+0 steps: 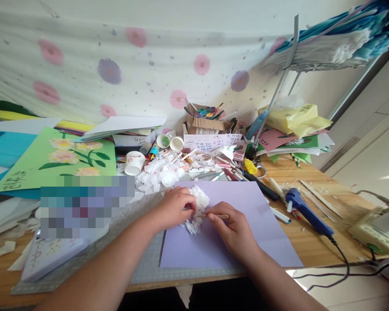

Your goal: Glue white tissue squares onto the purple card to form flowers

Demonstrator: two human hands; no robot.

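My left hand (176,207) presses down on a cluster of white crumpled paper pieces (199,199) that sits on a lilac paper sheet (246,207). My right hand (229,225) pinches a thin wooden stick (215,215) whose tip points left into the white cluster. More white paper bits (192,226) show between the two hands. Both hands rest on the lilac sheet, which lies over a grey cutting mat (142,268).
A blue glue gun (306,211) with a black cord lies right of the sheet. Behind it lie pens, scissors (256,168), paper cups (134,163), loose white scraps (158,175) and a cardboard box (205,123). A green flower picture (58,160) lies at the left; paper stacks and a metal rack at the right.
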